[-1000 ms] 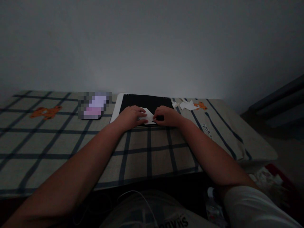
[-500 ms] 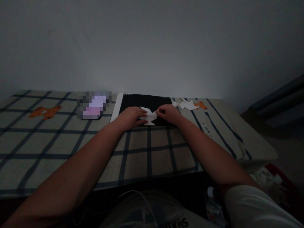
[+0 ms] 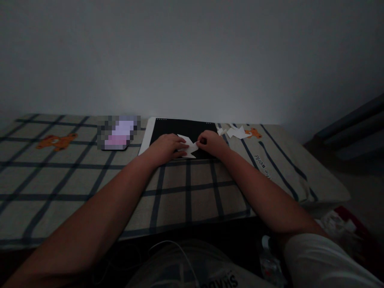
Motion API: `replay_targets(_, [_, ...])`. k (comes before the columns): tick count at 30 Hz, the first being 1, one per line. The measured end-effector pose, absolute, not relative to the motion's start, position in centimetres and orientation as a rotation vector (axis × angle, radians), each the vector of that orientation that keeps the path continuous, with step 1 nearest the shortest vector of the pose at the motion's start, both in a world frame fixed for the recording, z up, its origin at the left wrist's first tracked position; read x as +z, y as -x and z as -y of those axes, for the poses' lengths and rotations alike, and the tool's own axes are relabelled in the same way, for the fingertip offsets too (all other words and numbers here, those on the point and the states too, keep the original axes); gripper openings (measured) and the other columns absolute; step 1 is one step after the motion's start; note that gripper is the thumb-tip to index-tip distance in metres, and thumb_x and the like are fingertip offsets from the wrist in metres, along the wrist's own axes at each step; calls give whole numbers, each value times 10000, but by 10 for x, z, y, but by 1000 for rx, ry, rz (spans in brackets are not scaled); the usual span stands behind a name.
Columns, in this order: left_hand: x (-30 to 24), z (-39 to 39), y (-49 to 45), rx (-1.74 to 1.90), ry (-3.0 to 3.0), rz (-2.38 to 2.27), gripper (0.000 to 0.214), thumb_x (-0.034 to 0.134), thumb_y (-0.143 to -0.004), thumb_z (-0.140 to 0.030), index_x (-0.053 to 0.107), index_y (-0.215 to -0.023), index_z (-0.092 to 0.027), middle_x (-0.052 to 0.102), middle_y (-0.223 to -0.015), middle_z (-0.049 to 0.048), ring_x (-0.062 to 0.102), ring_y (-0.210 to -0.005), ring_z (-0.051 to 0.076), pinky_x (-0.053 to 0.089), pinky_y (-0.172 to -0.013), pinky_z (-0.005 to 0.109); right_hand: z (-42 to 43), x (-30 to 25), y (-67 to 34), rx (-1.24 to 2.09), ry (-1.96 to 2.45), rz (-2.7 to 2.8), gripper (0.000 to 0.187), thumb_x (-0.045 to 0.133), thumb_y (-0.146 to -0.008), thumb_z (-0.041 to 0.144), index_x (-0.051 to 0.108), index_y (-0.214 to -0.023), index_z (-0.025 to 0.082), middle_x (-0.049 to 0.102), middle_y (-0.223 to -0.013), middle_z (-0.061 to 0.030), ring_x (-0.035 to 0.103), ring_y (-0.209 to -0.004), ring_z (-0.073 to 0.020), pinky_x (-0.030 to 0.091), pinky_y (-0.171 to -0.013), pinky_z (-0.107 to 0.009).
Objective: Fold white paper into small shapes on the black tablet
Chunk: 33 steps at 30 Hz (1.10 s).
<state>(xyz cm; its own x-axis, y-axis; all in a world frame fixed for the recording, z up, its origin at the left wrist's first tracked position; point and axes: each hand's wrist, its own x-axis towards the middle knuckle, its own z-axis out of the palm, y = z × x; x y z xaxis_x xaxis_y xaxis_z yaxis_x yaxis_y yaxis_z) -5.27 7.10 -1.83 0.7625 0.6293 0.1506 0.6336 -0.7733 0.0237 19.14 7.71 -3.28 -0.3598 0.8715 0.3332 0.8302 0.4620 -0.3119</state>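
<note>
A white piece of folded paper [image 3: 191, 149] with pointed corners lies on a black sheet [image 3: 183, 127] near the front edge of the table. My left hand [image 3: 166, 148] rests over its left part, fingers stretched out and apart, pressing it down. At the paper's right tip, my right hand [image 3: 211, 143] is closed in a pinch, thumb and forefinger on the tip. The left fingers cover part of the paper.
Several white paper pieces [image 3: 238, 132] lie right of the black sheet on the checked tablecloth [image 3: 198, 192]. To the left is a pixelated phone-like device [image 3: 120, 132]. A wall [image 3: 192, 60] stands behind. Below the table are a plastic bottle [image 3: 270, 262] and a white cable [image 3: 180, 248].
My right hand has shifted slightly, its fingers curling closer at the paper's right tip. My left hand and the paper stay almost where they were.
</note>
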Motion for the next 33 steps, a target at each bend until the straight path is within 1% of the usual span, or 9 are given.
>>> replay_targets(3, [-19, -70, 52, -233, 2913, 1063, 386, 524, -1001, -418, 707, -1301, -257, 689, -1354, 75, 619, -1233, 260, 455, -1018, 391, -75, -29, -195, 8, 1227, 2343, 141, 685, -854, 193, 738, -985, 182, 675, -1046, -103, 576, -983, -238, 425, -846, -354])
replay_targets(5, [-20, -70, 52, -235, 2913, 1066, 386, 519, -1003, -425, 705, -1303, -269, 683, -1362, 67, 612, -1237, 260, 454, -1018, 393, -73, -24, -196, -27, 1093, 2450, 153, 668, -886, 206, 758, -1009, 197, 681, -1080, -105, 566, -1017, -251, 417, -870, -374])
replay_targets(8, [-21, -71, 52, -231, 2909, 1064, 392, 515, -1004, -430, 704, -1309, -274, 686, -1351, 69, 614, -1229, 262, 459, -1021, 397, -70, -19, -196, 14, 1010, 2613, 156, 638, -928, 240, 791, -946, 210, 708, -1021, -94, 568, -974, -243, 415, -845, -371])
replay_targets(12, [-19, -69, 51, -222, 2900, 1073, 391, 519, -1006, -423, 709, -1303, -253, 689, -1353, 71, 625, -1234, 257, 464, -1025, 379, -68, -17, -196, 61, 1019, 2693, 177, 638, -934, 255, 809, -955, 217, 724, -983, -82, 575, -939, -224, 422, -828, -356])
replay_targets(18, [-13, -68, 50, -223, 2908, 1090, 373, 573, -987, -417, 739, -1247, -207, 741, -1268, 78, 668, -1195, 248, 466, -1027, 353, -68, -17, -198, 44, 974, 2694, 191, 625, -930, 242, 807, -925, 185, 751, -950, -90, 583, -922, -224, 427, -826, -362])
replay_targets(23, [-16, -71, 50, -248, 2921, 1049, 347, 594, -982, -399, 753, -1214, -196, 736, -1287, 77, 672, -1201, 254, 477, -1029, 364, -68, -16, -197, -5, 973, 2705, 205, 608, -932, 237, 794, -880, 166, 753, -925, -89, 572, -912, -221, 418, -812, -352])
replay_targets(28, [-19, -72, 52, -284, 2918, 1017, 316, 603, -980, -376, 768, -1186, -202, 747, -1259, 71, 683, -1175, 248, 488, -996, 351, -64, -16, -190, -75, 981, 2748, 289, 549, -987, 269, 792, -913, 131, 730, -961, -109, 557, -890, -217, 388, -769, -349])
replay_targets(30, [-20, -73, 52, -289, 2915, 1003, 300, 599, -980, -379, 778, -1161, -221, 751, -1249, 60, 687, -1160, 245, 488, -979, 344, -62, -16, -186, -138, 999, 2759, 346, 506, -1012, 301, 799, -934, 133, 714, -971, -117, 547, -885, -220, 365, -747, -352])
replay_targets(33, [-20, -73, 52, -291, 2898, 1004, 295, 601, -974, -392, 777, -1169, -256, 753, -1236, 48, 689, -1138, 242, 483, -957, 339, -60, -16, -181, -216, 1006, 2781, 361, 485, -1016, 313, 808, -989, 154, 696, -975, -120, 529, -879, -224, 326, -719, -355])
